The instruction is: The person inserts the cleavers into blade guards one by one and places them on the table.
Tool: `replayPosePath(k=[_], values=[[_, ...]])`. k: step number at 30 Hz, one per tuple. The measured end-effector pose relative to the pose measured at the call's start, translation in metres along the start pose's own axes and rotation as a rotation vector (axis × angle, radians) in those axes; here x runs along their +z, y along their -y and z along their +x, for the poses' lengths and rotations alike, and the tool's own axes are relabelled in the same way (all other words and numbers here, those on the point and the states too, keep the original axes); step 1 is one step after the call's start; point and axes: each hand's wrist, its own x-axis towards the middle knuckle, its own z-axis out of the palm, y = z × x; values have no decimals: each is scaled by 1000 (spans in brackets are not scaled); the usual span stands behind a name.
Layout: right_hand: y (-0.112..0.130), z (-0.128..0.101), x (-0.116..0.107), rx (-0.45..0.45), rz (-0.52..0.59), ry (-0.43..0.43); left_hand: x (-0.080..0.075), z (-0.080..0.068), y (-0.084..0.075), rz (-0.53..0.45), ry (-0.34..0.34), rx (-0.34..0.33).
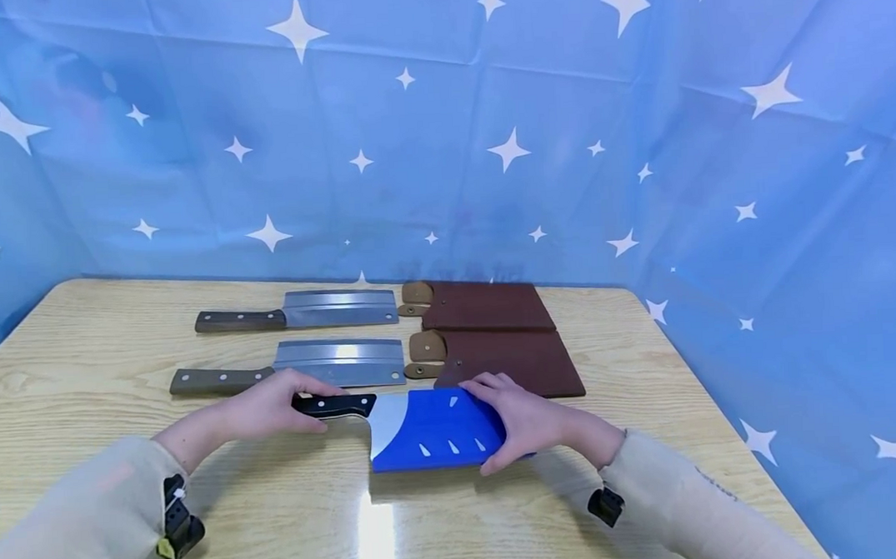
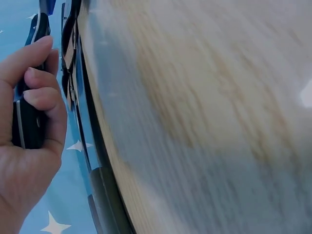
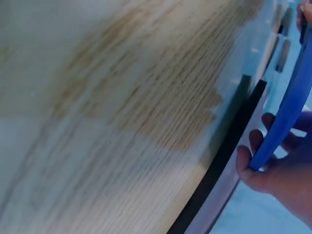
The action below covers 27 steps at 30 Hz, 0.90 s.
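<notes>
**Me:** Head view has it all: my left hand (image 1: 262, 408) curls round the black handle (image 1: 333, 405) of a cleaver, and my right hand (image 1: 525, 422) grips the far end of the blue sheath (image 1: 439, 430).

**Caller:** Is the blade in or out?

**Me:** Partway. A strip of bare blade (image 1: 386, 420) shows between handle and sheath; the rest is covered. The whole thing lies flat on the tabletop (image 1: 84, 362), at the near middle, right in front of me.

**Caller:** How tight is the left grip?

**Me:** In the left wrist view, the fingers (image 2: 41, 97) are wrapped over the handle (image 2: 29, 122), with the palm beneath. Closed round it, no question.

**Caller:** And the right?

**Me:** In the right wrist view, the sheath's blue edge (image 3: 287, 112) sits across my fingertips (image 3: 246, 158). From the head view my fingers lie over the top of the sheath, thumb at its near edge, so I'm clasping it from both sides.

**Caller:** What's behind?

**Me:** Two more cleavers with brown handles, bare blades, one (image 1: 302, 373) just beyond my left hand and another (image 1: 307, 312) farther back. To their right, two brown sheaths: the nearer (image 1: 512, 362) just beyond my right hand, the farther (image 1: 482, 305) behind it. Blue star-print cloth (image 1: 441, 130) hangs all round the tabletop.
</notes>
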Motion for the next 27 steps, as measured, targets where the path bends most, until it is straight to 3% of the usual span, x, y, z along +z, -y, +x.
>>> replayPosePath(k=[8,18,21,27], values=[[-3,-3,-4,12,17,-3,3,0,3,-94,-17,-70],[-8,-12,-2,-3,-13,-4,2,-10,6,-123,5,-134],[-8,-15,1,-18,-88,-9,2,-15,9,-122,-1,-140],[-4,-13,12,-84,-340,-40,7,-20,12,-61,-5,-136]])
